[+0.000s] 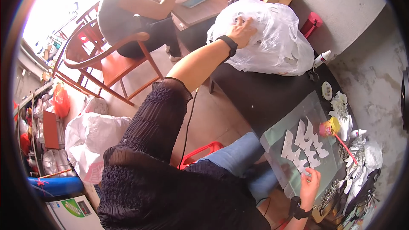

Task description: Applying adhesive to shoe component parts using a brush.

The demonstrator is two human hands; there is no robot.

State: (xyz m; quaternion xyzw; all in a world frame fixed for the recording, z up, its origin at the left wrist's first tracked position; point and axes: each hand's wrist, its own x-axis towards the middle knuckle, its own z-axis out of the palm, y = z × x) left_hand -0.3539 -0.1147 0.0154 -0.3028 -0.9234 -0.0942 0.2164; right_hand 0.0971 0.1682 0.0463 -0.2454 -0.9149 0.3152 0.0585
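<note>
Left hand [243, 33] rests on white bag [272, 38], black desk's [272, 98] far end, grip unclear | Right hand [310, 182] at white pieces [304, 145] on clear sheet [272, 138], near end, pinch unclear | Pieces laid out, amount left unclear

Left hand [243, 34] on bag [277, 42]; right hand [310, 184] at pieces [305, 145]
</note>
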